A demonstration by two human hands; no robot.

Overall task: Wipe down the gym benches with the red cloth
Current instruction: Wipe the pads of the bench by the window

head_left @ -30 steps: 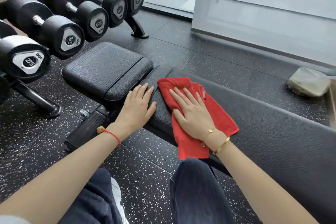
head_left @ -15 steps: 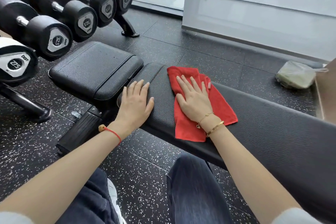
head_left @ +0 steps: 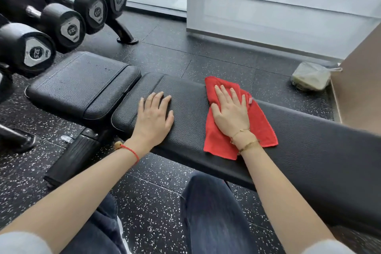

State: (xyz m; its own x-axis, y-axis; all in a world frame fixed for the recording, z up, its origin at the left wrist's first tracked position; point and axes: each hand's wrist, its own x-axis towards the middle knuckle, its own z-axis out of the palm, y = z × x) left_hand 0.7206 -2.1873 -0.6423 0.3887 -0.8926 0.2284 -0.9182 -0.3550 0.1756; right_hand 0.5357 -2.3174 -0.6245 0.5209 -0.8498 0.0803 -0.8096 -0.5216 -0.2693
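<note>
A black padded gym bench (head_left: 309, 146) runs from the middle to the right, with its separate seat pad (head_left: 82, 86) at the left. The red cloth (head_left: 261, 126) lies spread flat on the long pad. My right hand (head_left: 231, 111) presses on the cloth with straight, spread fingers. My left hand (head_left: 153, 117) rests flat on the bare pad near its left end, a hand's width left of the cloth.
A rack of black dumbbells (head_left: 37, 51) stands close at the left, its foot (head_left: 125, 37) on the speckled rubber floor (head_left: 156, 208). A clear plastic bag (head_left: 311, 76) lies on the floor beyond the bench, beside a brown box (head_left: 358, 88). My knees are below the bench edge.
My right hand has slid the cloth rightward along the pad, away from its left end. The left hand has shifted a little to the right on the pad.
</note>
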